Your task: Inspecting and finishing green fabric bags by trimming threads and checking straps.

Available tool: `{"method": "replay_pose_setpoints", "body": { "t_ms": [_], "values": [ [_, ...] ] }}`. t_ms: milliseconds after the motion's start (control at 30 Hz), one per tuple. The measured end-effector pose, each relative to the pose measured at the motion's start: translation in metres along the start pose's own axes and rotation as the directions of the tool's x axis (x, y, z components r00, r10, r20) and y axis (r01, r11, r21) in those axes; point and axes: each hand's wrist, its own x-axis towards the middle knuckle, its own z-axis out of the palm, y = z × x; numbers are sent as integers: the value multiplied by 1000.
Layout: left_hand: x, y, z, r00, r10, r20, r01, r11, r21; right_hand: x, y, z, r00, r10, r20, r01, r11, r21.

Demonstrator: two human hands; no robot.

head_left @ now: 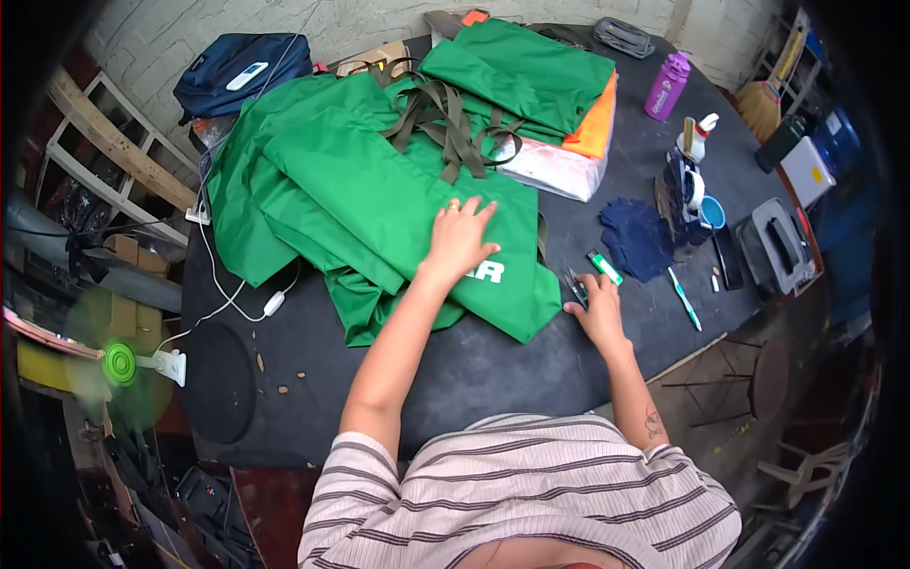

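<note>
My left hand [460, 239] lies spread and flat on a green cloth piece [379, 213] with white printing and dark olive straps [445, 123]; whether it is an apron or a bag I cannot tell. At the cloth's right corner, my right hand [601, 311] is close to the table with thumb and fingers around small dark thread snips [575, 285]. The snips' tips point away from me. Just beyond those fingers lies a green lighter [605, 267]. More green cloth is bunched underneath and to the left.
Folded green cloth [521, 76] tops a plastic-wrapped stack [559, 171] at the back. Rightward are a purple bottle [667, 85], dark blue cloth [633, 237], a toothbrush [684, 299] and a grey container [775, 247]. A small fan [120, 364] spins at left; a blue backpack [237, 74] sits behind.
</note>
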Motion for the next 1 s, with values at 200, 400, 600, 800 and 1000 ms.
{"method": "replay_pose_setpoints", "body": {
  "t_ms": [200,400,600,800,1000],
  "values": [
    [-3,-26,-3,977,-202,67,206,977,-58,7,32,-7,988,151,34,-151,989,-5],
    [4,-30,-13,996,72,60,-74,997,28,38,5,-14,987,125,-105,-72,911,406],
    [8,-13,-41,998,-36,50,48,967,-252,54,-56,-12,979,-19,202,-171,457,873],
    [-17,-8,-79,960,-275,-56,94,503,-859,82,-121,-13,977,-198,75,10,394,919],
    [-32,-15,-83,954,-301,9,123,363,-924,97,-172,7,922,-369,113,-6,277,961]
  ]
}}
